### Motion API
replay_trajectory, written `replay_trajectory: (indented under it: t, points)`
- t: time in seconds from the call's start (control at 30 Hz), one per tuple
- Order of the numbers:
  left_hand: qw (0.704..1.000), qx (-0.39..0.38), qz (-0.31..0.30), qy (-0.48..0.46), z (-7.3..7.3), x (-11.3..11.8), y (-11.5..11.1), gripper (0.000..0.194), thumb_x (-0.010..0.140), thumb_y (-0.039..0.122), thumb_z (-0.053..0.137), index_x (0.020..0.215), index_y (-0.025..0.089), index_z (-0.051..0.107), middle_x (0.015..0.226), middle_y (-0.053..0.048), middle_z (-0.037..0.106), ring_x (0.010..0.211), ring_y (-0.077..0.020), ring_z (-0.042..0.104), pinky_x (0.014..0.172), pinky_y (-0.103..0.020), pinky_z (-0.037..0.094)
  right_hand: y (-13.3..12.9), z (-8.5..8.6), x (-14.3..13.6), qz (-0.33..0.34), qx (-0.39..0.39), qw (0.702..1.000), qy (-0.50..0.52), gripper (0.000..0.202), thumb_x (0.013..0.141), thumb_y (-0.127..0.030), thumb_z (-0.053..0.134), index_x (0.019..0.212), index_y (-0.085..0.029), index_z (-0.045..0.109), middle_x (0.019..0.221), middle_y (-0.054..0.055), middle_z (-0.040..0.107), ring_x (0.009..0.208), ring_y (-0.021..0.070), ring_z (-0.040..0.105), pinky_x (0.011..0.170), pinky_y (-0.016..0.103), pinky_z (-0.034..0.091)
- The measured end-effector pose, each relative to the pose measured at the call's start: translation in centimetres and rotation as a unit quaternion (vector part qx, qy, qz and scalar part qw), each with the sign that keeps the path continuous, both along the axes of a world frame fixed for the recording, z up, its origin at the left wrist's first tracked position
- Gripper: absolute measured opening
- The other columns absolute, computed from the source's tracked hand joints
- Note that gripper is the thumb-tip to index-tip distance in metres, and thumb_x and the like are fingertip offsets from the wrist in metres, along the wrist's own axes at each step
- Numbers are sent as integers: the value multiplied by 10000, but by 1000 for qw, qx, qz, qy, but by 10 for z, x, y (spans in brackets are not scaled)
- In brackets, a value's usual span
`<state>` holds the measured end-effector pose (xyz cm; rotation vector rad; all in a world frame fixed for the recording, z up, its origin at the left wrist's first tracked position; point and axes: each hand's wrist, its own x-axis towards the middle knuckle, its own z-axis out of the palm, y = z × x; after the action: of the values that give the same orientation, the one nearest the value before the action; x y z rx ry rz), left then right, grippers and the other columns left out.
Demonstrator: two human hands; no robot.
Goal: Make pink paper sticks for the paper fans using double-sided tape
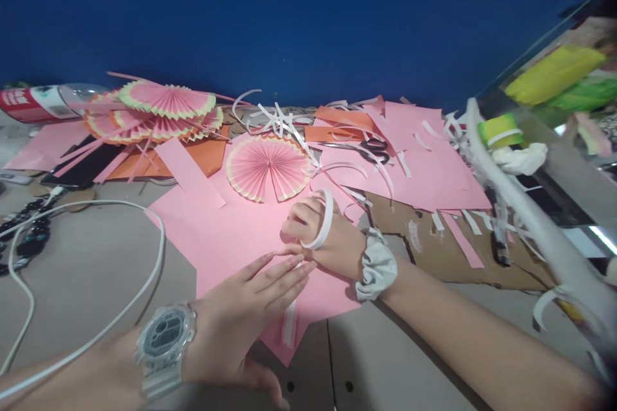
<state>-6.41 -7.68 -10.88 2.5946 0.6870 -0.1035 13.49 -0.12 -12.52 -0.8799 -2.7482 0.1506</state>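
Head view: a grey bench [110,237] meets a blue backdrop [289,19]. Left of the single rosette [258,170] lie stacked rosettes [168,103]; right of it, scissors [375,151] and cardboard [434,250]. Just nearer than the rosette spreads the pink sheet [231,237], bearing a white strip [289,324]. Over that sheet, the left hand [255,298] lies flat, fingers extended, gripping nothing; the right hand [321,231] curls under a white loop [328,221], its grip hidden, so I cannot tell.
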Motion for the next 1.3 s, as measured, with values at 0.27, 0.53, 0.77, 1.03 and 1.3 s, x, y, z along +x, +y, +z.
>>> replay_trajectory:
  t: [0.27,0.53,0.77,1.03,1.3]
  points:
    - [996,20,14,86,4,2,-21,1068,675,670,495,1450,82,54,1515,-100,-27,1401,-246,3,1118,-395,-112,8,13,14,0,-34,998,61,290,897,-450,430,921,-207,585,975,22,615,1052,190,448,936,375,207]
    - [989,-39,0,141,16,8,-23,1146,571,589,663,1427,22,155,1485,-142,2,1393,-284,18,1145,-433,6,6,13,10,-57,10,998,27,377,874,-520,418,1046,-226,581,1090,60,570,1064,223,440,927,413,208]
    - [990,-85,5,116,25,7,-17,874,730,431,540,1428,53,175,1500,-108,42,1392,-259,66,1141,-417,99,3,6,5,-45,66,997,-9,368,877,-490,438,1143,-266,558,1156,40,559,1129,226,426,946,420,207]
    - [999,-44,5,30,11,-3,-5,1011,712,589,544,1456,130,37,1523,-102,64,1387,-293,107,1140,-440,21,2,3,4,-39,86,995,-24,348,911,-439,401,1208,-307,527,1236,31,542,1152,227,430,963,443,200]
    - [997,-56,27,37,0,-5,-1,1066,645,637,562,1455,146,74,1525,-104,49,1393,-290,70,1123,-455,-59,5,4,6,-47,62,997,2,370,883,-495,428,1170,-302,559,1174,36,571,1151,223,412,950,430,202]
